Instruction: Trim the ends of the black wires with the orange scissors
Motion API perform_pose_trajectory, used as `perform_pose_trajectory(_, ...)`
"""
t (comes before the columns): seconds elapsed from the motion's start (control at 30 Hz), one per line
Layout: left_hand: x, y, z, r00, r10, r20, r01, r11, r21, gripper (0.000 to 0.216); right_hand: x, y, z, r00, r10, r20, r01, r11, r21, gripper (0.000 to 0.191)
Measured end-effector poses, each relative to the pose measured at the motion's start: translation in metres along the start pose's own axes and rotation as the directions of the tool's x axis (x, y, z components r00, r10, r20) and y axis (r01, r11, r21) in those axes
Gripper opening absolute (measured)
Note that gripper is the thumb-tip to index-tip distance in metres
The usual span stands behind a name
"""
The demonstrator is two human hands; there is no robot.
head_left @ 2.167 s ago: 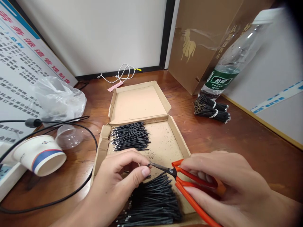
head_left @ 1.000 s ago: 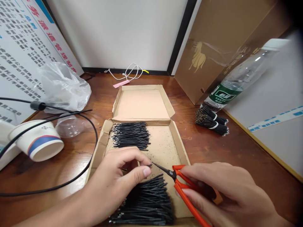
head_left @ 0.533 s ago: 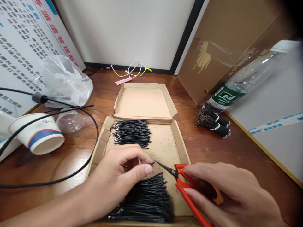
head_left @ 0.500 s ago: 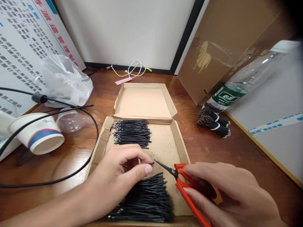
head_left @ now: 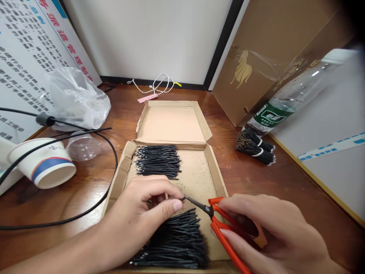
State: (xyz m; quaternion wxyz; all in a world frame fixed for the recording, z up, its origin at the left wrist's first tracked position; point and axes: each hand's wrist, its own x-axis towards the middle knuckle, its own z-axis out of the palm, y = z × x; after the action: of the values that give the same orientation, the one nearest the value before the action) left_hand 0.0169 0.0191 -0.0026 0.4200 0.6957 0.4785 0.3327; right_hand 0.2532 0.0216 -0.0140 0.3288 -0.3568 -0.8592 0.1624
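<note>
Pinching a black wire (head_left: 183, 198), your L hand (head_left: 155, 207) holds it over the open carton (head_left: 220, 176), b/w the far pile (head_left: 158, 161) and near pile (head_left: 182, 239). Your R hand (head_left: 273, 228) is clamped on the orange-handled scissors (head_left: 208, 209), tips at the wire's end. Prob. the snip/strip step; can't tell if the blades grip it. Next move likely calls for a steady L pinch + a light R squeeze, w/ skin clear of the blades.
</note>
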Motion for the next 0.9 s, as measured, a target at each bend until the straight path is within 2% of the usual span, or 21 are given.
perform_pose_trajectory(0.1, -0.001, -0.003, -0.001, 1.000, 0.008, -0.001, -0.008, 0.996, 0.084, 0.020, 0.002, 0.003, 0.000, 1.000, -0.010, 0.011, 0.010, 1.000, 0.012, 0.009)
perform_pose_trajectory(0.17, -0.003, -0.010, -0.003, 0.998, 0.058, -0.017, -0.053, 0.973, 0.224, 0.018, 0.004, 0.006, 0.000, 1.000, -0.008, -0.022, 0.008, 1.000, 0.027, 0.009)
perform_pose_trajectory(0.27, -0.004, -0.023, -0.008, 0.976, 0.219, 0.011, -0.197, 0.853, 0.483, 0.019, 0.006, 0.010, -0.001, 0.998, -0.001, -0.066, 0.005, 0.999, 0.054, 0.006)
perform_pose_trajectory(0.3, -0.003, -0.027, -0.009, 0.971, 0.236, 0.027, -0.210, 0.800, 0.562, 0.020, 0.007, 0.012, -0.001, 0.998, 0.004, -0.069, 0.001, 0.998, 0.059, 0.005)
perform_pose_trajectory(0.47, 0.005, -0.031, -0.015, 0.982, 0.101, 0.161, -0.190, 0.569, 0.800, 0.023, 0.007, 0.017, 0.000, 0.996, 0.022, -0.085, -0.016, 0.997, 0.071, 0.006)
perform_pose_trajectory(0.6, 0.012, -0.027, -0.015, 0.978, 0.041, 0.204, -0.199, 0.477, 0.856, 0.024, 0.008, 0.019, 0.002, 0.995, 0.008, -0.099, -0.002, 0.998, 0.067, 0.009)
perform_pose_trajectory(0.7, 0.014, -0.026, -0.014, 0.978, 0.100, 0.184, -0.209, 0.500, 0.840, 0.023, 0.009, 0.020, 0.003, 0.995, 0.013, -0.101, -0.006, 0.997, 0.074, 0.010)
perform_pose_trajectory(0.77, 0.012, -0.024, -0.015, 0.977, 0.119, 0.178, -0.214, 0.571, 0.793, 0.023, 0.010, 0.021, 0.004, 0.995, 0.015, -0.103, -0.007, 0.997, 0.072, 0.010)
perform_pose_trajectory(0.9, 0.006, -0.017, -0.020, 0.951, 0.003, 0.308, -0.211, 0.735, 0.644, 0.021, 0.012, 0.023, 0.004, 0.993, 0.001, -0.115, 0.003, 0.999, 0.034, 0.008)
